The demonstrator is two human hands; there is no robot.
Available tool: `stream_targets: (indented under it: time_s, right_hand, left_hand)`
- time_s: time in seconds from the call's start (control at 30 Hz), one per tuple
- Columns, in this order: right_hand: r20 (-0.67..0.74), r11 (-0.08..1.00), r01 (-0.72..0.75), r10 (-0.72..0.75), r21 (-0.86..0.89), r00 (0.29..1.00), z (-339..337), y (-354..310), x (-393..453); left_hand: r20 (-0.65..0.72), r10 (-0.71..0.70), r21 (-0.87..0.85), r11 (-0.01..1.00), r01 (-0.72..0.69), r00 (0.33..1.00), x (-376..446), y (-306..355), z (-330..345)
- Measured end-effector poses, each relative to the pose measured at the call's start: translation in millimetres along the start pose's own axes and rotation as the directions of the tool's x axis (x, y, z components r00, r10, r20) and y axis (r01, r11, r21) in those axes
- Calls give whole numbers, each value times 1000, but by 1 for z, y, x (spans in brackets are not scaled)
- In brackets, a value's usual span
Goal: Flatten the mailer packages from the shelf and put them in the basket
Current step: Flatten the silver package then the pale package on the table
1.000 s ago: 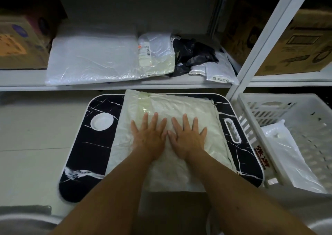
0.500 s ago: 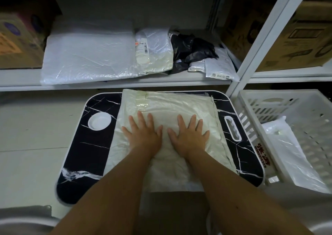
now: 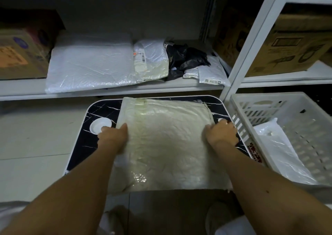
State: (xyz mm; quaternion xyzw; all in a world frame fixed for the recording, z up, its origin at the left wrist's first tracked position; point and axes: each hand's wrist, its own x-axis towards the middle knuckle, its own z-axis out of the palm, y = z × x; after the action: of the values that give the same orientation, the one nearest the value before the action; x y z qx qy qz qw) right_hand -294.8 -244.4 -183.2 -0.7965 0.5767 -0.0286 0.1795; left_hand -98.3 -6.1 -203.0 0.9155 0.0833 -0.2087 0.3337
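Both hands (image 3: 168,135) gripping cream mailer's (image 3: 165,144) side edges; red table lettering unreadable.

Basket (image 3: 280,105) at 3 o'clock: near wall stands beside the tray table (image 3: 79,144), open top, one white mailer (image 3: 280,155) lying inside (room beyond it). Shelf upright (image 3: 251,42) at 1 o'clock. Shelf board (image 3: 107,92) overhangs at 12 o'clock.
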Motion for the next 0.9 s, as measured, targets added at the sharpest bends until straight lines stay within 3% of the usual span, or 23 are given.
stream_targets:
  time_s: [0.03,0.1,0.33,0.53,0.63,0.73,0.9]
  right_hand:
    - [55,991,-92,87,95,995,-2,7,2]
    - [203,938,-227,176,263,963,-2,16,6]
    - [472,866,-294,78,404,878,-8,1,-3]
    - [578,777,-391,43,493,815,-2,-6,-11]
    - [709,772,-452,3,446,705,-8,-9,-17]
    - [756,793,-472,22,385,654,-5,-10,-24]
    - [679,808,-396,-7,437,734,-2,-14,-29]
  left_hand:
    - [97,-48,-136,989,61,994,2,-3,-4]
    - [196,-55,-231,968,100,979,7,-12,-9]
    - [405,-42,-316,931,183,913,-5,-14,-15]
    - [403,-63,-284,940,190,913,-10,-18,-18]
    - [413,-64,-270,944,189,909,-18,-21,-22]
    - [405,-70,-285,938,198,912,-23,-26,-25]
    - [368,-80,-296,934,198,926,-39,-26,-37]
